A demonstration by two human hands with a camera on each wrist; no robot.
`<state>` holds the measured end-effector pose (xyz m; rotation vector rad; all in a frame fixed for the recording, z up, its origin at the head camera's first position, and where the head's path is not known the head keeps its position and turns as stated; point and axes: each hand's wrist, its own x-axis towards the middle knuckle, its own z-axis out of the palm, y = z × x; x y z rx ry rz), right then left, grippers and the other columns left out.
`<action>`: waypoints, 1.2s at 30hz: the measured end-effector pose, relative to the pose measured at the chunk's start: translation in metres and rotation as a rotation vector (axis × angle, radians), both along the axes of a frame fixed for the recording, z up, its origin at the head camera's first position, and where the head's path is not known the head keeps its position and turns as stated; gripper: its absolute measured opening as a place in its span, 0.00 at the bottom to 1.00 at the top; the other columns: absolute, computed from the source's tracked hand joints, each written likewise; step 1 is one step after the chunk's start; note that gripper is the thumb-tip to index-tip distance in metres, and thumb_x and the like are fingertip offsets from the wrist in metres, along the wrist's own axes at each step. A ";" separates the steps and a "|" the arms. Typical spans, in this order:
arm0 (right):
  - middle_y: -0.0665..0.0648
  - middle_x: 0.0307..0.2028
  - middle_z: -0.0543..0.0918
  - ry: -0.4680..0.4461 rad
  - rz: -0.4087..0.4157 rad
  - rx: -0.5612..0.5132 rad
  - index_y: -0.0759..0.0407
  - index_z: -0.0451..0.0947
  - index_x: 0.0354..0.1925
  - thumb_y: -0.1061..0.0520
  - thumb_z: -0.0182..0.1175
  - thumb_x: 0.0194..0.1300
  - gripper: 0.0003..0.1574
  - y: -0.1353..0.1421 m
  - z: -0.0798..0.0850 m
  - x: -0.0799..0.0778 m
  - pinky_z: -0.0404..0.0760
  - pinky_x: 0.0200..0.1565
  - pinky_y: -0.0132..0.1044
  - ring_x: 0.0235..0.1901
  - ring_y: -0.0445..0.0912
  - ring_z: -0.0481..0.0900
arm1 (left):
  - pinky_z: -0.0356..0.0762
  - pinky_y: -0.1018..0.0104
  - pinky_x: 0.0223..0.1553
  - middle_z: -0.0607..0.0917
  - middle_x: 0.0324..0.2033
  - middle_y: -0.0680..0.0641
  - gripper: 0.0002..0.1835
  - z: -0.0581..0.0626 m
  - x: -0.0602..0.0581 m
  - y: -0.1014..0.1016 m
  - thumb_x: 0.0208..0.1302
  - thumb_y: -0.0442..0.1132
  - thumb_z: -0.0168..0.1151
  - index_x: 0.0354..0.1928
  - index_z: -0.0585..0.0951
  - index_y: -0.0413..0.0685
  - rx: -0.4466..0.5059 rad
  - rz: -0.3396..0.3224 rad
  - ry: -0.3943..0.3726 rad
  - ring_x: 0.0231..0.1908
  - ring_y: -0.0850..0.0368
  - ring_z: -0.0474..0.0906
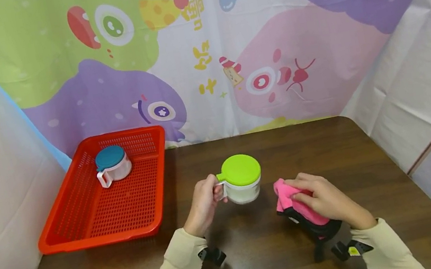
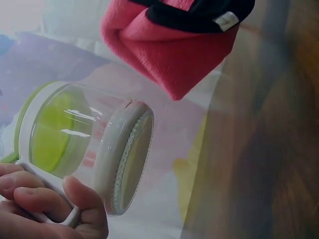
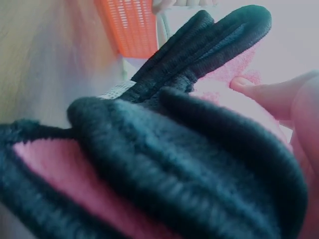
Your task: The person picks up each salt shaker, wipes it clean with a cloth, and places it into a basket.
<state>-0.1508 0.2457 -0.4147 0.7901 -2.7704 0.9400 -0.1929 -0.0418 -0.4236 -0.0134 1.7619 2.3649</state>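
Holding jar and cloth apart inside table edges.

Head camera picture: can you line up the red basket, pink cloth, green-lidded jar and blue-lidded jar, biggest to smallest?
1. Red basket
2. Pink cloth, partly covered
3. Green-lidded jar and blue-lidded jar: too alike to rank; the green-lidded one seems nearer the camera.

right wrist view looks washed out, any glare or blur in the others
Right wrist: pale at the upper right, the black-edged pink cloth soft up close; left wrist: white glare streaks on the lime-lidded jar, tabletop hazy; head: clearer overall, soft sheen on the tabletop.
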 end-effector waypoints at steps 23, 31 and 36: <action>0.51 0.32 0.80 0.234 -0.051 -0.163 0.63 0.80 0.54 0.67 0.68 0.54 0.26 -0.027 0.008 -0.004 0.70 0.28 0.27 0.29 0.36 0.69 | 0.69 0.66 0.26 0.63 0.11 0.54 0.16 0.007 0.008 0.017 0.60 0.34 0.41 0.13 0.64 0.45 0.033 0.056 -0.005 0.17 0.59 0.60; 0.51 0.31 0.78 0.282 -0.080 -0.142 0.64 0.80 0.54 0.66 0.69 0.52 0.28 -0.034 0.006 -0.005 0.68 0.27 0.27 0.27 0.36 0.66 | 0.68 0.67 0.25 0.62 0.11 0.55 0.16 0.007 0.010 0.024 0.59 0.34 0.40 0.13 0.62 0.46 0.022 0.057 -0.022 0.16 0.60 0.58; 0.52 0.30 0.77 0.285 -0.103 -0.104 0.65 0.80 0.54 0.64 0.69 0.53 0.28 -0.038 0.006 -0.005 0.68 0.26 0.27 0.26 0.36 0.65 | 0.67 0.67 0.24 0.61 0.10 0.55 0.16 0.006 0.011 0.028 0.59 0.34 0.40 0.13 0.62 0.46 0.011 0.066 -0.025 0.16 0.60 0.57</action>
